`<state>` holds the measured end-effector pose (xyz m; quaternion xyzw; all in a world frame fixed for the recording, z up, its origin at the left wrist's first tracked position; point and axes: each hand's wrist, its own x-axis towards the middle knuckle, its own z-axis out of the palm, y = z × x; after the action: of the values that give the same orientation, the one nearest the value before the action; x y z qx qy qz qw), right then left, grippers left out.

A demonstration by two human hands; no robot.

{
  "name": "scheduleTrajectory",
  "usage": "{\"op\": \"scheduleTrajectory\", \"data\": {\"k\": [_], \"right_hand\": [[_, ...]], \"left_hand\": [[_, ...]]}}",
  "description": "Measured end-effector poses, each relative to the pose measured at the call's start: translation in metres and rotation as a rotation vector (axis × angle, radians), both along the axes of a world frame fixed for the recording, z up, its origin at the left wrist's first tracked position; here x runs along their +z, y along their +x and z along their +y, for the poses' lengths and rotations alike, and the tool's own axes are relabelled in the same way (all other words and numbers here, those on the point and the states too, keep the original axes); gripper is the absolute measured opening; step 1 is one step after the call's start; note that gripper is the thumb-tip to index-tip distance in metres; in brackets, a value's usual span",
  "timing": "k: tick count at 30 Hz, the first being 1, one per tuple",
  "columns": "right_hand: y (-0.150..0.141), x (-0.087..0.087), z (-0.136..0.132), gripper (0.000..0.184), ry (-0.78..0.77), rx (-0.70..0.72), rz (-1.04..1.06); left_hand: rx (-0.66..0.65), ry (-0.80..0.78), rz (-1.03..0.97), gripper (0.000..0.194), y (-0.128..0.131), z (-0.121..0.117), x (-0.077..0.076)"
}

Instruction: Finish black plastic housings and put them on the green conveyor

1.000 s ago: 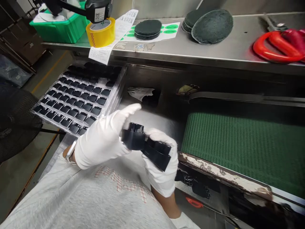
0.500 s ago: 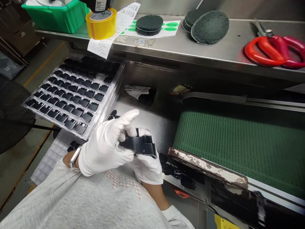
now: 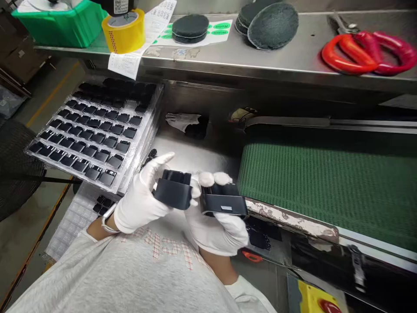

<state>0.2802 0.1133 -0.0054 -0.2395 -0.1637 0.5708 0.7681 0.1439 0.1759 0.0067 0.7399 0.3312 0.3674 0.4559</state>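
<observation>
Both my hands wear white gloves and meet in front of my chest, over a steel work surface [image 3: 195, 154]. My left hand [image 3: 141, 202] grips a small black plastic housing [image 3: 174, 193]. My right hand [image 3: 216, 226] holds a second black plastic housing [image 3: 223, 202], open side up, right beside the first. The two parts sit side by side, slightly apart. A clear blister tray [image 3: 94, 134] filled with several black parts lies to the left of my hands.
A green conveyor belt [image 3: 325, 187] runs on the right. The steel shelf [image 3: 260, 61] above carries a yellow tape roll [image 3: 124, 30], dark round pads [image 3: 272, 28], red scissors [image 3: 365, 52] and a green bin [image 3: 58, 26]. A fan grille [image 3: 16, 169] stands far left. Loose black parts [image 3: 260, 237] lie under the belt's edge.
The two black parts, held together half a second ago, are now separated, one in each hand. My view has shifted slightly, so the shelf and tray sit higher and further left.
</observation>
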Motion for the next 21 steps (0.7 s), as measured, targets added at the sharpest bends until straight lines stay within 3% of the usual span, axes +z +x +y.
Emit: {"op": "scheduleTrajectory", "data": {"k": [5, 10, 18, 21], "right_hand": [[0.003, 0.008, 0.002, 0.037, 0.071, 0.050, 0.022], [0.004, 0.010, 0.001, 0.036, 0.197, 0.094, 0.014], [0.010, 0.011, -0.007, 0.036, 0.248, -0.058, -0.216], [0.008, 0.013, -0.011, 0.033, 0.237, -0.148, -0.346]], "left_hand": [[-0.184, -0.274, -0.046, 0.041, 0.010, 0.004, 0.003], [-0.297, -0.344, -0.078, 0.040, 0.009, 0.003, 0.007], [-0.356, -0.219, 0.021, 0.039, -0.006, -0.004, -0.039], [-0.406, -0.224, -0.016, 0.040, -0.005, -0.004, -0.043]]}}
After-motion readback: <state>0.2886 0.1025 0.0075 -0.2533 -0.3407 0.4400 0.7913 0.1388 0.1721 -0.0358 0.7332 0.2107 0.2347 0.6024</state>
